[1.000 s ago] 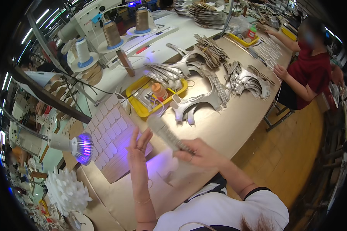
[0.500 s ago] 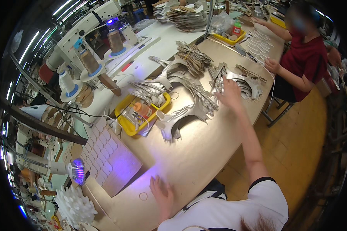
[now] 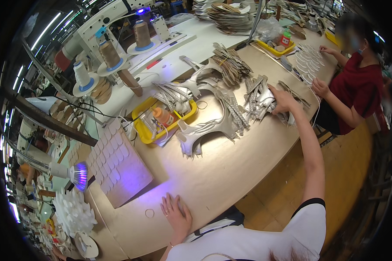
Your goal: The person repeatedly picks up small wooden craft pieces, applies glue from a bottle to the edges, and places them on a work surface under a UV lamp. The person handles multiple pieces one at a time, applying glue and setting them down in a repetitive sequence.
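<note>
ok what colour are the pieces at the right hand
Metallic silver; the pieces at the right hand show best in the head view.

A loose stack of silver-grey, curved flat cut pieces with textured, braided-looking strips (image 3: 260, 96) lies on the tan, smooth-covered surface (image 3: 231, 174), near its right-hand edge. The pieces overlap unevenly, their ends fanned out; the right hand (image 3: 284, 101) touches and partly hides them.
</note>
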Motion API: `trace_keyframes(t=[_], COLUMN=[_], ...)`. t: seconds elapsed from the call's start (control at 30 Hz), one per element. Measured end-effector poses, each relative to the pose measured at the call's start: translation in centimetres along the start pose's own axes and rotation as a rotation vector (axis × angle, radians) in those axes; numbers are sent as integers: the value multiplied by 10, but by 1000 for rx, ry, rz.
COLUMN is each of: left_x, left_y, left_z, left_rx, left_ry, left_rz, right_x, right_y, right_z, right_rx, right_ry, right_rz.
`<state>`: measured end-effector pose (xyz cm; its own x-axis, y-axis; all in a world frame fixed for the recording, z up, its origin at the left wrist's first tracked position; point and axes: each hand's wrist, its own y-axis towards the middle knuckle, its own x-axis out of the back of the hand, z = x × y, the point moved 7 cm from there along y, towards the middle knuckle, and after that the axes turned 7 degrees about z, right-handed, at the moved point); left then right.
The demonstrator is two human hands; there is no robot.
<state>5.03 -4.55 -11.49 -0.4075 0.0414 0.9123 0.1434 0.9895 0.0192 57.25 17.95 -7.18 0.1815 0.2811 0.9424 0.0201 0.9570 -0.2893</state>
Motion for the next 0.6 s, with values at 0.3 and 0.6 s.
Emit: trace_keyframes(t=[0.3,0.6], left_x=[1,2], left_y=[1,0], left_z=[-3,-7], left_rx=[18,4], left_ry=[-1,13], left_rz=[-10,-25], right_x=[-8,-1], right_y=[4,-6], right_z=[-1,6], right_rx=[128,94], right_ry=[4,-18], right_rz=[-46,-54])
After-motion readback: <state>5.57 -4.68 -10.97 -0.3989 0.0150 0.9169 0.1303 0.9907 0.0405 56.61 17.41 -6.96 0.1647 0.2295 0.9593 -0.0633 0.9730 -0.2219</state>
